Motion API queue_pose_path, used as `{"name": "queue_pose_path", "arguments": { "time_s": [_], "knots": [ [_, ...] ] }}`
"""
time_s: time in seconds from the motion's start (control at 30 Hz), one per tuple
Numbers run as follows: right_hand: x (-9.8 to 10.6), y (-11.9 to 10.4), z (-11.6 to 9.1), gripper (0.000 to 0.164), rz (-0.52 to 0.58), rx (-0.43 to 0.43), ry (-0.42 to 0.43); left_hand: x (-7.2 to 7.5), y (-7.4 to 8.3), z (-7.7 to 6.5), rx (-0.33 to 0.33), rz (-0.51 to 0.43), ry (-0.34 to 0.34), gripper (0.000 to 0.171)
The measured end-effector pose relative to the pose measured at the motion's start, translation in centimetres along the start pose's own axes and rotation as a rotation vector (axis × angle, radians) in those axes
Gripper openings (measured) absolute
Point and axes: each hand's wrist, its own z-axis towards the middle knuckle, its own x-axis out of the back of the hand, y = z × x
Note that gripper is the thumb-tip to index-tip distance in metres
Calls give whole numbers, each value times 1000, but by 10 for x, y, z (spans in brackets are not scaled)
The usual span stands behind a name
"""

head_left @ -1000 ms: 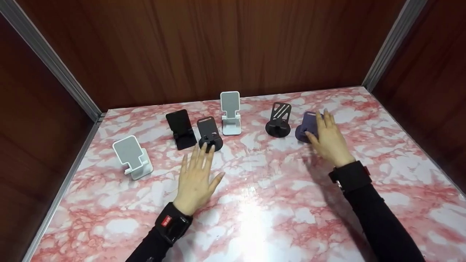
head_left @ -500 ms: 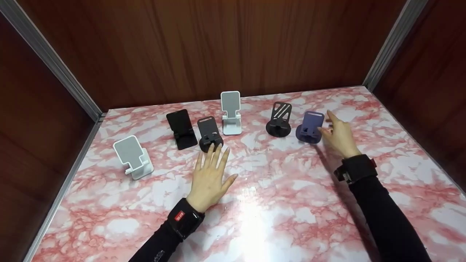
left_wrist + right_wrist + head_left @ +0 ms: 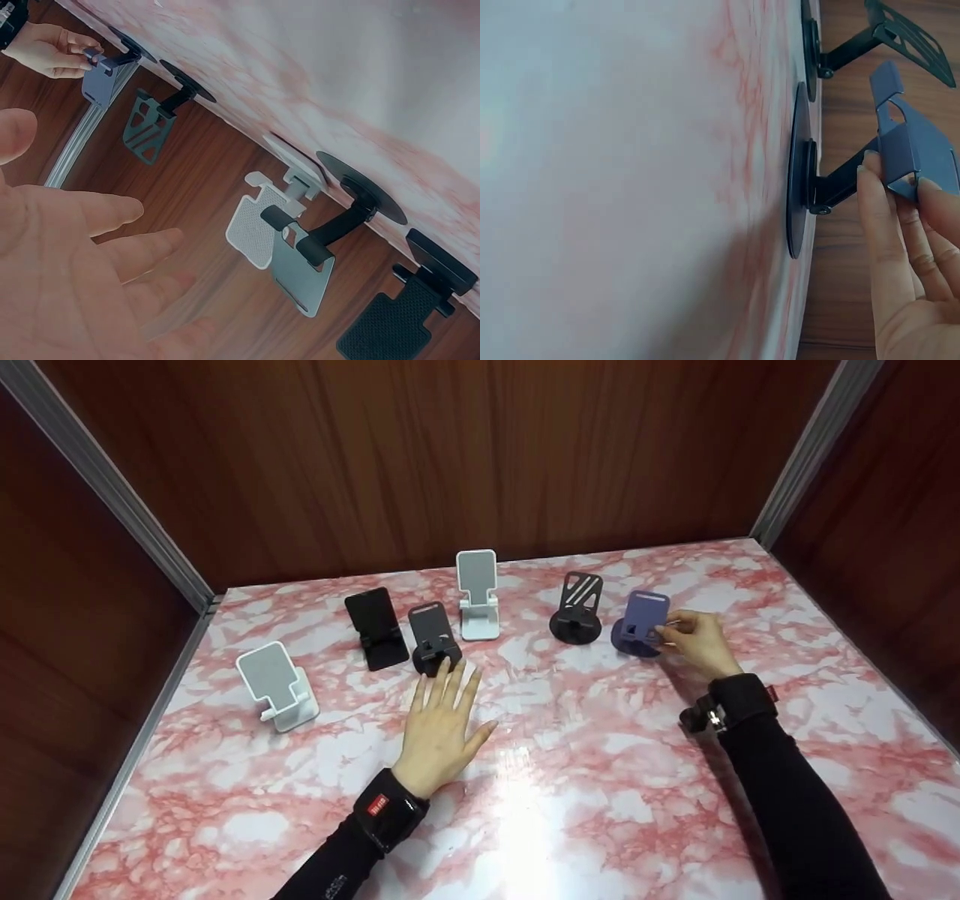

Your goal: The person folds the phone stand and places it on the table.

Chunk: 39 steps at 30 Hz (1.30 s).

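Note:
A purple phone stand with a round base stands at the right of the table. My right hand pinches the lower right edge of its plate between thumb and fingers. In the right wrist view the purple plate tilts on its arm, fingertips at its corner and the round base on the table. My left hand is spread palm down, fingers straight, holding nothing. Its fingertips overlap the base of a dark grey phone stand in the head view. In the left wrist view those fingers are apart from every stand.
A black round-based stand with slots is left of the purple one. A white stand stands at the back middle, a black stand left of the grey one, another white stand at far left. Wooden walls enclose the table.
My right hand has moved from over the purple stand to its right side and now pinches the plate's edge. My left hand has shifted right, fingers still spread. The stands stay in place.

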Motion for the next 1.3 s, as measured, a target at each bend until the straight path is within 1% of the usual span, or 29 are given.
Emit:
{"name": "queue_pose_path", "arguments": {
  "time_s": [0.17,0.37,0.47,0.6,0.63,0.67,0.73,0.87,0.97,1.13,1.3],
  "knots": [
    [0,1,2,25,0,-4,-2,0,-1,-2,9,-15,10,70],
    [-1,-1,-3,26,54,1,-17,1,-1,-3,12,-7,-19,70],
    [-1,-3,-7,26,29,20,-22,-1,-1,-3,15,-1,-13,69],
    [-1,-4,-15,28,-6,-1,-39,-4,0,-3,14,6,-5,69],
    [-1,-4,-17,29,2,-10,-46,-4,0,-3,13,6,-11,69],
    [-1,-5,-19,29,39,-25,-55,-5,1,-3,12,7,-16,69],
    [-2,-11,-25,30,110,-37,-73,-6,1,-3,8,10,-25,69],
    [-6,-21,-34,29,189,-71,-112,-6,3,-3,4,9,-29,70],
    [-9,-21,-36,30,144,-85,-134,-4,5,-3,7,1,-33,70],
    [-16,-21,-37,31,109,-71,-159,-2,7,-1,8,-16,-37,70],
    [-27,-29,-42,31,119,-50,-183,-1,7,-1,13,-32,-41,69]
  ]
}}
